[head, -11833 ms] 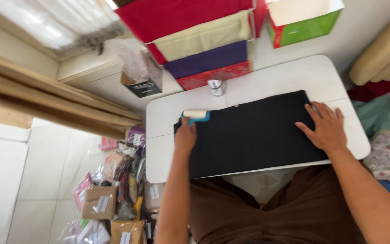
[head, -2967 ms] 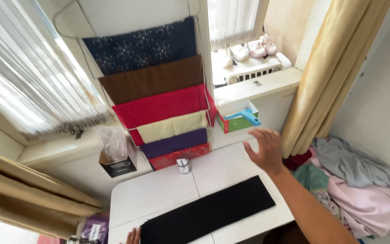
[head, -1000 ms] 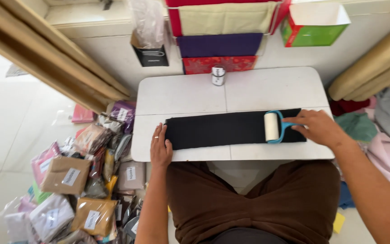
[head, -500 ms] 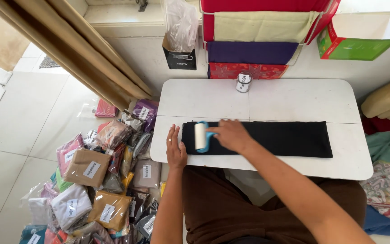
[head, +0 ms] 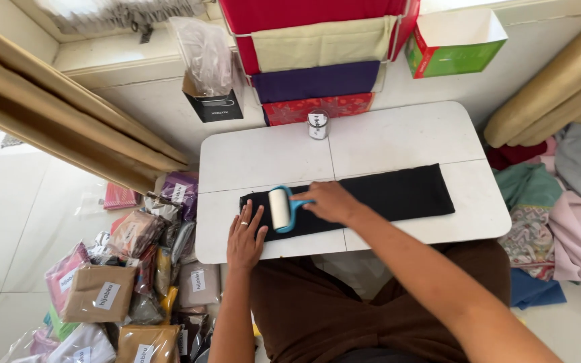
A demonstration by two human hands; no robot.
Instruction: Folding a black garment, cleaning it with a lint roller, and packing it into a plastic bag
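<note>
A long folded black cloth lies across a white table. My right hand grips the blue handle of a white lint roller, which rests on the cloth's left end. Flat beside it, my left hand presses down the cloth's left corner with fingers spread; a ring shows on one finger.
A small tin stands at the table's back edge. Stacked fabric boxes and a green box sit behind. A black holder with plastic bags stands back left. Packaged parcels pile on the floor left; loose clothes lie right.
Over the last second my right hand rolled the lint roller from the cloth's right end to its left end. My left hand stayed on the left corner.
</note>
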